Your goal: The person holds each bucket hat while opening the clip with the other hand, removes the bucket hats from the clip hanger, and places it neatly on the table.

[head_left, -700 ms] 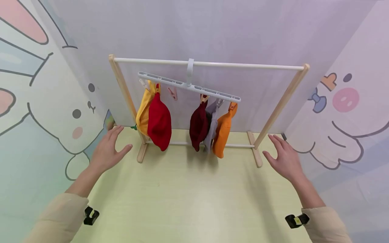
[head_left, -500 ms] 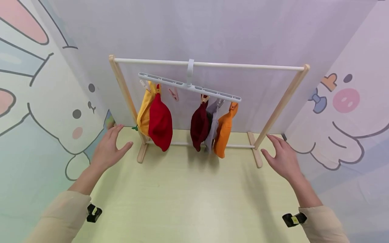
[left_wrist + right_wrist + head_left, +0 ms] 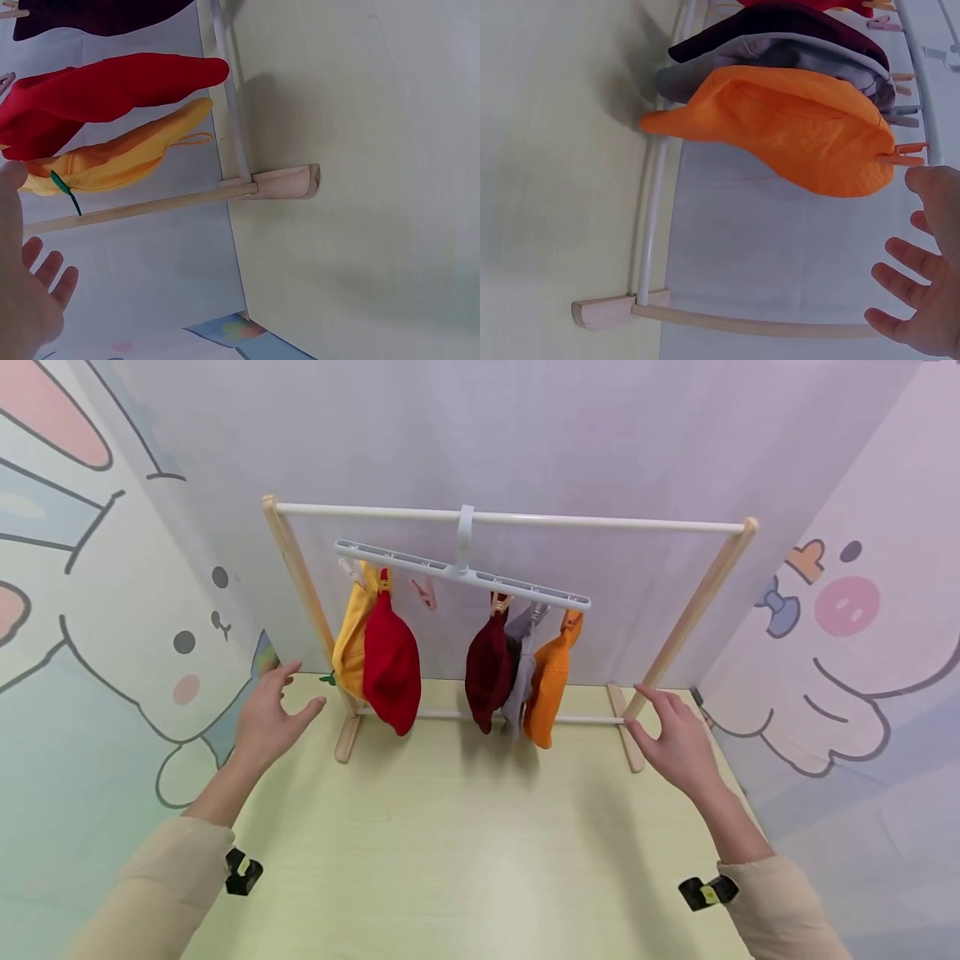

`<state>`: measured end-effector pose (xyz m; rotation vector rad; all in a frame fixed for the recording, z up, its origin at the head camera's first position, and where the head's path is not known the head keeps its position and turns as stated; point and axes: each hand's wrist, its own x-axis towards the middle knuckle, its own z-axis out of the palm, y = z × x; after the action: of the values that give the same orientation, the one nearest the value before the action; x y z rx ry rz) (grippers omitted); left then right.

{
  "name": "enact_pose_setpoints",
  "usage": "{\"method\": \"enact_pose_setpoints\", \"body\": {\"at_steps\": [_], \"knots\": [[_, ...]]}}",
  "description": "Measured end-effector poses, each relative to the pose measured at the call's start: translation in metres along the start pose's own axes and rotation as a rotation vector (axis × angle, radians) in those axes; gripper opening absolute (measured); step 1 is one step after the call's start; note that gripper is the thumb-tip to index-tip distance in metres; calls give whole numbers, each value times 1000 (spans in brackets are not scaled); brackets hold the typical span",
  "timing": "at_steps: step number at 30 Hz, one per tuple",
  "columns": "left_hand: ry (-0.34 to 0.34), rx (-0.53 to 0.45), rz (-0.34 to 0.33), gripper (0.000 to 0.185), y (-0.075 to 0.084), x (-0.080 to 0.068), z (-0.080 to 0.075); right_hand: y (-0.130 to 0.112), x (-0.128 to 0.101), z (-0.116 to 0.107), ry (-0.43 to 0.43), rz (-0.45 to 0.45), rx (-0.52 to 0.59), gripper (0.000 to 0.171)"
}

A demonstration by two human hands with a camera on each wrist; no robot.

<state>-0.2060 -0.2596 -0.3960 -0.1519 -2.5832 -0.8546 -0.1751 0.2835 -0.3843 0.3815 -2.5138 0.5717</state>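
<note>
My left hand point(image 3: 268, 727) is held up at the left of the drying rack, thumb apart from the fingers, holding nothing. A yellow hat point(image 3: 352, 647) with a small green tag-like piece hangs nearest to it, beside a red hat point(image 3: 393, 668). My right hand point(image 3: 675, 743) is near the rack's right wooden post point(image 3: 693, 614), its fingers spread and nothing in them; whether it touches the post I cannot tell. Dark red point(image 3: 489, 668), grey point(image 3: 521, 693) and orange hats point(image 3: 780, 131) hang from clothespins on a pale grey hanger point(image 3: 420, 562).
The hanger tilts lower on its right and hooks over the rack's white top bar point(image 3: 600, 521). A pink clothespin point(image 3: 424, 593) hangs with no hat in it. Wooden feet point(image 3: 347, 739) stand on the pale tabletop point(image 3: 450, 852). Cartoon-printed curtains close in the sides.
My right hand has moved left toward the right post. The left hand has shifted slightly right, its fingers bending a little more. The hats hang as before.
</note>
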Motion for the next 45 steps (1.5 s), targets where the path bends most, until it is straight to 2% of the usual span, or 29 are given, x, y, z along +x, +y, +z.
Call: {"method": "enact_pose_setpoints", "body": {"at_steps": [8, 19, 26, 38, 45], "knots": [[36, -85, -58, 55, 3, 9, 9, -14, 12, 7, -4, -12, 24, 50], [63, -71, -67, 53, 10, 19, 17, -37, 23, 20, 11, -58, 71, 48], [44, -53, -98, 54, 14, 26, 21, -46, 27, 25, -4, -64, 80, 46], [-27, 26, -100, 57, 16, 37, 29, -60, 31, 35, 3, -109, 109, 44], [-45, 43, -104, 58, 19, 42, 32, -72, 42, 39, 27, -183, 100, 40]]}}
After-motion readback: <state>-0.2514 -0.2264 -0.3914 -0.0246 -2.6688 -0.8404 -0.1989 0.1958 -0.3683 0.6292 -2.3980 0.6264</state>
